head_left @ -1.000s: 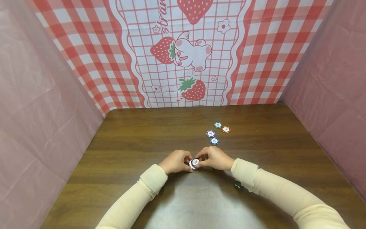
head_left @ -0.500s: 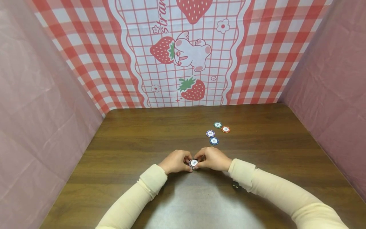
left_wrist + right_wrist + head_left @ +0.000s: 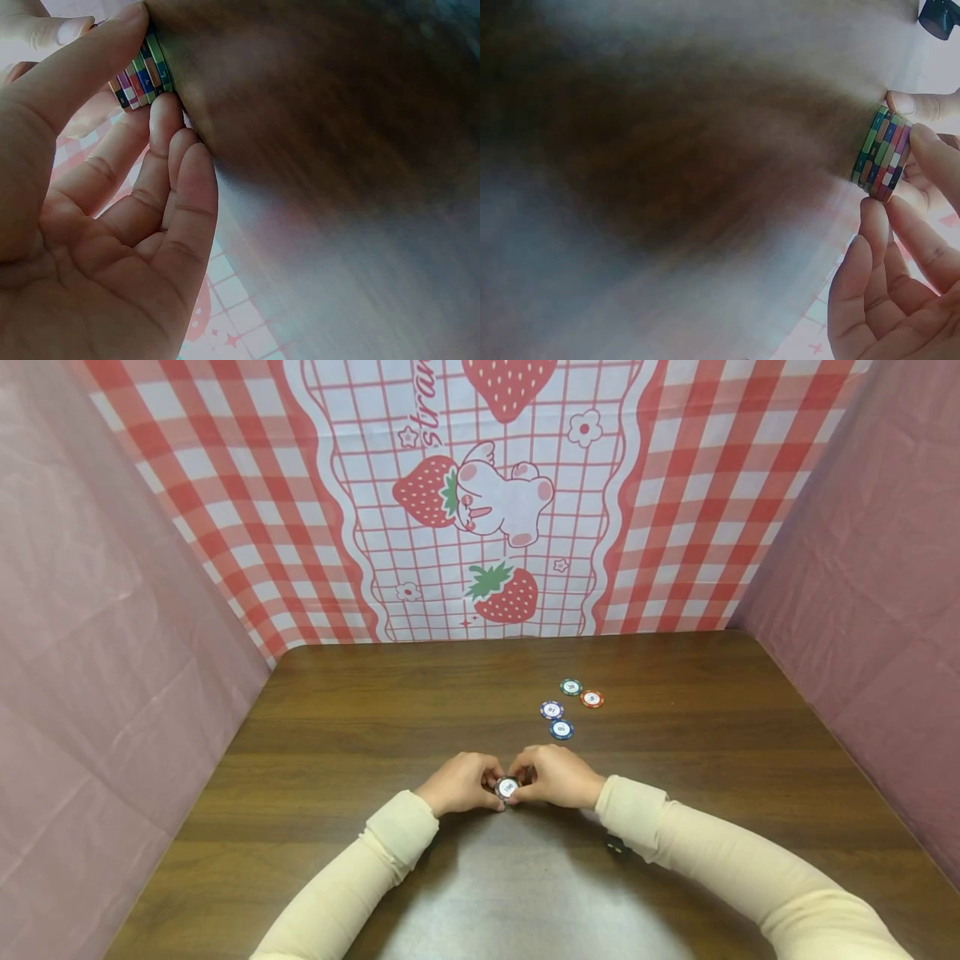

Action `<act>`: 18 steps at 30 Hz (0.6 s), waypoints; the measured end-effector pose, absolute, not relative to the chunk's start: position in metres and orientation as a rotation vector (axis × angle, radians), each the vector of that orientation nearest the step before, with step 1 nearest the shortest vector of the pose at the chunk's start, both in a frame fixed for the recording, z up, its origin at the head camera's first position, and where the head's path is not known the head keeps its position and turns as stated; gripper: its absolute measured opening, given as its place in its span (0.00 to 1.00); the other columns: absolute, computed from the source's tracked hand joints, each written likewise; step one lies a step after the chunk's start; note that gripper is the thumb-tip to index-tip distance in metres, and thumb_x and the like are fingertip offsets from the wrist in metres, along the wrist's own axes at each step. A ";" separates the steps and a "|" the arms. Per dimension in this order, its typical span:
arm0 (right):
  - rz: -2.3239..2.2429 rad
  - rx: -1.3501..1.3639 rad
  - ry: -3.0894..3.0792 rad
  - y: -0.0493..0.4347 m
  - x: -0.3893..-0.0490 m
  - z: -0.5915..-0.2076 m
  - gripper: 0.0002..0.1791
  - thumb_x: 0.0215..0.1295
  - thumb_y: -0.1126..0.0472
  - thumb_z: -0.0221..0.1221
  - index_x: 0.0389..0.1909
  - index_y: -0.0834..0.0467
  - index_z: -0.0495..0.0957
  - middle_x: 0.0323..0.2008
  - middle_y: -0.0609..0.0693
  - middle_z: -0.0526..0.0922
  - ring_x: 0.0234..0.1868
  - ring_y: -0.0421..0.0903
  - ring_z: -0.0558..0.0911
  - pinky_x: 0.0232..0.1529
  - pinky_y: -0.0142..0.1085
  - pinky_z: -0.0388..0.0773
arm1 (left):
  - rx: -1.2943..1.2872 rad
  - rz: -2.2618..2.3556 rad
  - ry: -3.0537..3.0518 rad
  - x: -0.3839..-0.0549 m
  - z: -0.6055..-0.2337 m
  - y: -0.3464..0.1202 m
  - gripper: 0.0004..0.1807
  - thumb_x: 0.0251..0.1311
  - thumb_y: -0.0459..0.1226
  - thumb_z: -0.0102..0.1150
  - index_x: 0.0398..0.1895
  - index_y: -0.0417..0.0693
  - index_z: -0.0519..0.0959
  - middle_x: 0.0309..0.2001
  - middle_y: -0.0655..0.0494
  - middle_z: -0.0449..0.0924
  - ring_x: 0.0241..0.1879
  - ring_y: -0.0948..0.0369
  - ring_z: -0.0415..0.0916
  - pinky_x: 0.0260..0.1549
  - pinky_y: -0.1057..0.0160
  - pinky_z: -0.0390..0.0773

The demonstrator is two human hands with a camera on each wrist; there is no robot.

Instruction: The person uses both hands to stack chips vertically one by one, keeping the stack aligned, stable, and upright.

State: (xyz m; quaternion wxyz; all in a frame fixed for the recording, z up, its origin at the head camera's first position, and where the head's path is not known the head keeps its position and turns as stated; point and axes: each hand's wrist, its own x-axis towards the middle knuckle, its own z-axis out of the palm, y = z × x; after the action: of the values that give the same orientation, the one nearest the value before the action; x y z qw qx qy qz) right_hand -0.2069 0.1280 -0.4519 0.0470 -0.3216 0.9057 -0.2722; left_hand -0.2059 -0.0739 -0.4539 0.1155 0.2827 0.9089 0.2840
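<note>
A short stack of poker chips (image 3: 507, 787), its top one black-edged and marked 100, stands on the wooden table between both hands. The left hand (image 3: 461, 783) holds it from the left, thumb at the near side and fingers at the far side. From the right, the right hand (image 3: 561, 777) pinches the stack near its top between thumb and fingers. Several layers with green, blue, red, purple and black edge marks show in the chip stack (image 3: 883, 154) in the right wrist view. The layers lie nearly flush.
Beyond the right hand lie loose chips: green (image 3: 572, 687), red (image 3: 592, 698), purple-blue (image 3: 552, 710) and blue (image 3: 561, 728). Checked strawberry cloth (image 3: 675, 527) hangs behind the table (image 3: 360, 710), and pink cloth (image 3: 847, 568) at the sides.
The right hand has shifted slightly left, bringing the black-edged 100 chip from overhanging the right side to sitting squarely on the stack. The left hand and the loose chips have kept their places.
</note>
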 end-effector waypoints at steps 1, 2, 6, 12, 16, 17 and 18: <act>-0.826 -0.981 2.766 0.128 -0.207 -0.452 0.14 0.49 0.48 0.73 0.35 0.49 0.86 0.29 0.40 0.81 0.29 0.33 0.75 0.32 0.27 0.72 | 0.828 0.830 2.664 -0.206 -0.454 -0.074 0.15 0.41 0.37 0.78 0.32 0.49 0.81 0.29 0.60 0.83 0.29 0.69 0.74 0.34 0.68 0.73; -0.823 -0.979 2.768 0.128 -0.207 -0.452 0.14 0.49 0.48 0.73 0.35 0.48 0.86 0.29 0.40 0.81 0.29 0.34 0.75 0.32 0.27 0.72 | 0.828 0.830 2.664 -0.206 -0.454 -0.074 0.15 0.41 0.37 0.78 0.32 0.49 0.81 0.29 0.60 0.83 0.29 0.69 0.74 0.34 0.69 0.73; -0.818 -0.970 2.771 0.127 -0.206 -0.452 0.14 0.49 0.48 0.73 0.35 0.48 0.86 0.29 0.40 0.81 0.29 0.34 0.75 0.31 0.27 0.71 | 0.830 0.827 2.666 -0.205 -0.453 -0.074 0.15 0.41 0.38 0.78 0.32 0.48 0.82 0.28 0.61 0.83 0.29 0.70 0.74 0.33 0.69 0.73; -0.836 -0.962 2.757 0.128 -0.206 -0.452 0.14 0.49 0.48 0.73 0.35 0.48 0.85 0.29 0.40 0.81 0.28 0.33 0.74 0.30 0.27 0.71 | 0.817 0.819 2.667 -0.205 -0.452 -0.073 0.15 0.42 0.38 0.78 0.33 0.48 0.82 0.29 0.60 0.83 0.30 0.69 0.74 0.34 0.69 0.73; -0.863 -0.964 2.747 0.130 -0.207 -0.451 0.13 0.50 0.49 0.72 0.36 0.49 0.86 0.30 0.40 0.82 0.28 0.33 0.75 0.31 0.27 0.72 | 0.815 0.819 2.665 -0.205 -0.453 -0.074 0.16 0.42 0.38 0.78 0.34 0.48 0.82 0.29 0.60 0.83 0.30 0.69 0.75 0.35 0.68 0.74; -0.872 -0.965 2.746 0.131 -0.207 -0.451 0.13 0.51 0.49 0.72 0.36 0.49 0.86 0.30 0.41 0.82 0.29 0.33 0.76 0.31 0.27 0.72 | 0.813 0.818 2.665 -0.205 -0.453 -0.074 0.16 0.42 0.38 0.78 0.34 0.48 0.82 0.29 0.60 0.83 0.30 0.69 0.75 0.35 0.68 0.74; -0.884 -0.963 2.744 0.131 -0.207 -0.451 0.12 0.51 0.50 0.72 0.36 0.49 0.86 0.31 0.41 0.82 0.29 0.33 0.76 0.31 0.27 0.73 | 0.813 0.819 2.664 -0.206 -0.453 -0.073 0.16 0.42 0.38 0.78 0.34 0.48 0.82 0.29 0.60 0.83 0.30 0.68 0.75 0.35 0.68 0.74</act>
State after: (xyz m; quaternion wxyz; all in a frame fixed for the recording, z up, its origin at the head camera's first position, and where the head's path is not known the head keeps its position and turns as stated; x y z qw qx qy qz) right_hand -0.2070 0.1313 -0.4506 0.0511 -0.3165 0.9016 -0.2904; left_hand -0.2055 -0.0735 -0.4527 0.1189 0.2779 0.9111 0.2802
